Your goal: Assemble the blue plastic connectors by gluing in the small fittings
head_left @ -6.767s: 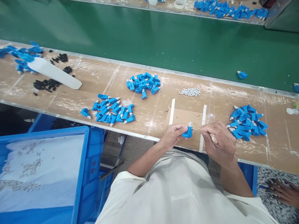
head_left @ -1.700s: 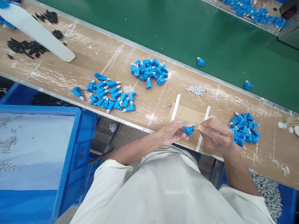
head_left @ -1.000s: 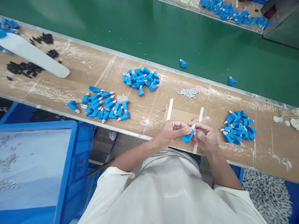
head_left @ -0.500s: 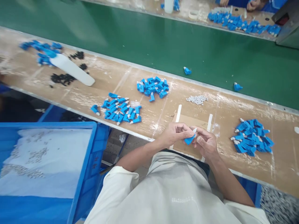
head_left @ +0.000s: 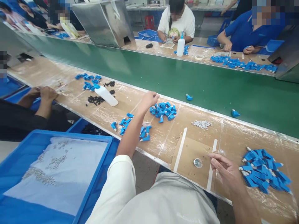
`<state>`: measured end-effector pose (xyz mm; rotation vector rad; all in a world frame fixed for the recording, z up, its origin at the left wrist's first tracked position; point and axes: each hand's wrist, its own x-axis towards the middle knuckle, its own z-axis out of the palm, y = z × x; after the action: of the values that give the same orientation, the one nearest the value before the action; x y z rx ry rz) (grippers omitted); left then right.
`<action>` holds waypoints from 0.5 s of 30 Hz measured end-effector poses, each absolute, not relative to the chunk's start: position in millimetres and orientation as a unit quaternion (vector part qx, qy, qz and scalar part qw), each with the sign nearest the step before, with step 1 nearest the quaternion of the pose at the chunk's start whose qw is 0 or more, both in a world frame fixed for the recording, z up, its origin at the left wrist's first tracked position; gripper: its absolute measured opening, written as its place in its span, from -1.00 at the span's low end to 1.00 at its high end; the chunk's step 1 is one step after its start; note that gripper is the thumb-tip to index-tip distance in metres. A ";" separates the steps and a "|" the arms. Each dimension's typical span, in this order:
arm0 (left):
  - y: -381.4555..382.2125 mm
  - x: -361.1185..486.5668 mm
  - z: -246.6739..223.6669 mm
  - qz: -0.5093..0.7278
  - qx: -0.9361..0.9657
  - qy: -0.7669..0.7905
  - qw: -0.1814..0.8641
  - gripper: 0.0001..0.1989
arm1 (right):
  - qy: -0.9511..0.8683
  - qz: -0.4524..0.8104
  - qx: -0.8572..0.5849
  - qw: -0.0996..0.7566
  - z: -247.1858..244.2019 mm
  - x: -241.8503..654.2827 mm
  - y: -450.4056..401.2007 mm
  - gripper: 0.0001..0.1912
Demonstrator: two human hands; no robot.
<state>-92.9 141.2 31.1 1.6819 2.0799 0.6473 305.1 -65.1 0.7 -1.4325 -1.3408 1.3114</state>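
My left hand [head_left: 150, 100] is stretched out over the far side of a pile of blue plastic parts [head_left: 163, 111] with whitish tips. Its fingers are closed together, and what they may hold is hidden. At the right, my right hand [head_left: 225, 169] pinches a thin, yellowish stick [head_left: 207, 151] like a toothpick between thumb and fingers. Just left of that hand a small round clear dish [head_left: 198, 163] rests on a cardboard sheet [head_left: 187, 155] taped down with white strips. Behind the sheet lies a heap of small grey-white pieces [head_left: 201, 124].
More blue parts [head_left: 265, 169] are piled at the right. A white bottle [head_left: 107, 95] lies by black pieces [head_left: 95, 100]. Beyond the bench runs a green belt [head_left: 149, 74] with two blue parts on it. A blue crate [head_left: 93, 174] stands lower left. Co-workers sit opposite and at the left.
My hands have parted: the left reached away to the back left, the right moved right with the thin stick showing. The blue part no longer shows between them. The view has tilted up.
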 end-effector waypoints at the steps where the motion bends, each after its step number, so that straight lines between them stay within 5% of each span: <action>1: 149.1 -93.1 33.5 0.234 0.601 0.745 0.173 -0.72 | -0.516 0.507 -0.570 0.389 0.7 314.2 -66.2 -0.57; 7: 218.5 -42.2 32.3 0.142 0.645 0.726 0.191 -0.74 | -0.508 0.456 -0.599 0.418 0.9 352.4 -79.1 -0.66; 15: 279.9 69.6 5.1 0.063 0.658 0.711 0.240 -0.46 | -0.631 0.359 -0.589 0.356 39.6 355.2 -65.7 -0.65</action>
<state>69.6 279.9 5.1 1.8001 1.9454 0.1714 355.2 -65.7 39.6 -1.5204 -1.6305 0.9277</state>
